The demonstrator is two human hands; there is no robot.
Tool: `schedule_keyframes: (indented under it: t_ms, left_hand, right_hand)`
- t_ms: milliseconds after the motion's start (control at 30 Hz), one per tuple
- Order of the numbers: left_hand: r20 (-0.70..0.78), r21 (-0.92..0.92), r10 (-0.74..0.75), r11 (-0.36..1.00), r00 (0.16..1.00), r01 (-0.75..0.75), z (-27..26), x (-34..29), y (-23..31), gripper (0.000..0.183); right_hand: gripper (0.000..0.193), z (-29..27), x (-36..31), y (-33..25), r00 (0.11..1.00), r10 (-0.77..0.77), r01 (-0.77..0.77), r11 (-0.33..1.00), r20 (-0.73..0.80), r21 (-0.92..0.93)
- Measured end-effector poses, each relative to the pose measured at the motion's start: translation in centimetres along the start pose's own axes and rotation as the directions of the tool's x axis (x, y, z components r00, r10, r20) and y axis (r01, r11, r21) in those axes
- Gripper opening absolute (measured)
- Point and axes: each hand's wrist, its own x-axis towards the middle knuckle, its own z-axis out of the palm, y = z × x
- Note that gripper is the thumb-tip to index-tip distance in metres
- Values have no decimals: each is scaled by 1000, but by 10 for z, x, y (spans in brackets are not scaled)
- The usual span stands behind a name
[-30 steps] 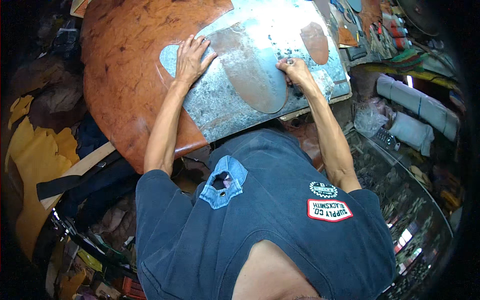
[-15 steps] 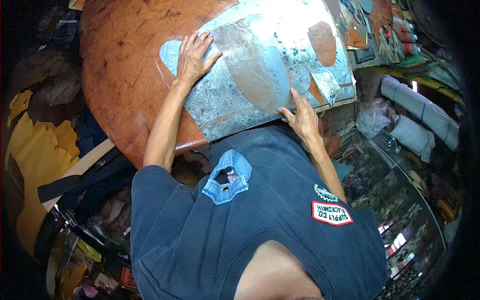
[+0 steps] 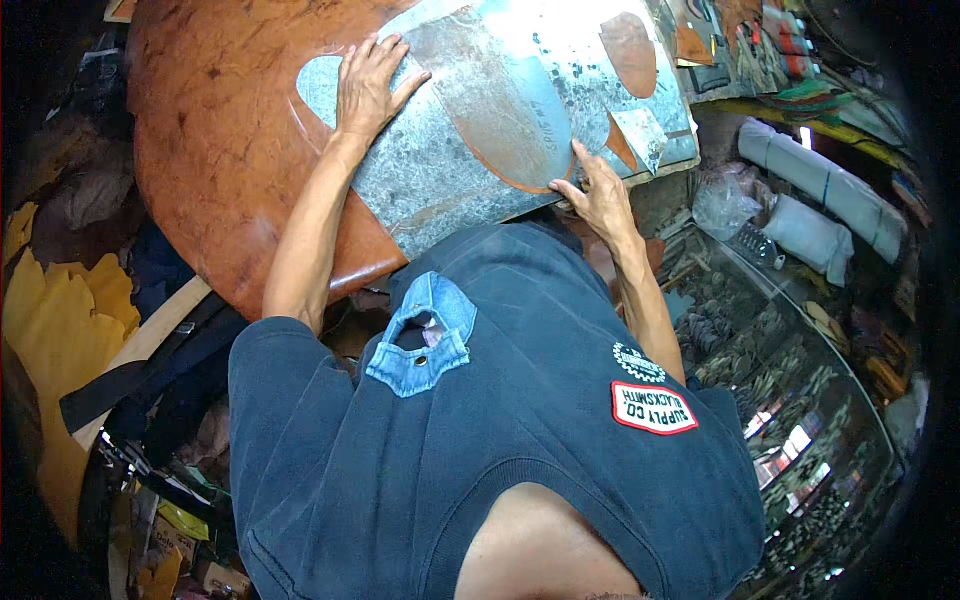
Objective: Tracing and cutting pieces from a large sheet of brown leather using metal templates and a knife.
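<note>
My left hand (image 3: 372, 95) lies flat with fingers spread on a scuffed grey metal sheet (image 3: 420, 190), beside a long sole-shaped template (image 3: 530, 125). The template is grey and brown with marks written on it, and a thin orange-brown rim shows along its lower left edge. At its rounded near end is my right hand (image 3: 603, 200), with thumb and forefinger against the edge and the other fingers curled. What lies under that hand is hidden. Brown leather (image 3: 220, 150) spreads beneath the sheet on the left.
On the sheet's right lie a brown oval piece (image 3: 630, 55), a brown scrap (image 3: 620, 143) and a pale scrap (image 3: 643, 135). Wrapped white rolls (image 3: 820, 185) and a clear plastic bag (image 3: 724, 205) are at right. Yellow leather (image 3: 60, 330) and a pale strip (image 3: 160, 325) lie at left.
The whole view has shifted, so the table sits further up and left. An orange-brown rim now shows more plainly along the template's lower left edge. Both hands keep nearly the same places.
</note>
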Motion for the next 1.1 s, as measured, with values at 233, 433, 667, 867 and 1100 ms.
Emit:
schedule_keyframes:
  t_ms: [233, 433, 667, 867, 1100]
  left_hand:
    - [-16, -31, 1, 1000, 1000, -1, 1, -3, -3, 53]
    - [-16, -28, -7, 1000, 1000, 7, 3, -3, -2, 53]
    - [-45, -22, -13, 1000, 999, 12, 4, -5, -1, 52]
    - [-49, 0, -7, 1000, 999, 7, 6, -6, -2, 53]
    - [-66, 4, 5, 1000, 998, -5, 7, -6, -4, 53]
  right_hand:
    - [69, -4, -1, -11, 998, 36, -33, 998, 41, -60]
    - [68, -4, 0, -10, 996, 75, -73, 997, 45, -40]
    - [67, -5, 2, -13, 996, 72, -68, 996, 58, -63]
    - [64, -5, 2, -10, 998, 51, -51, 999, 38, 14]
    - [66, -10, 4, -12, 989, 121, -122, 993, 82, 3]
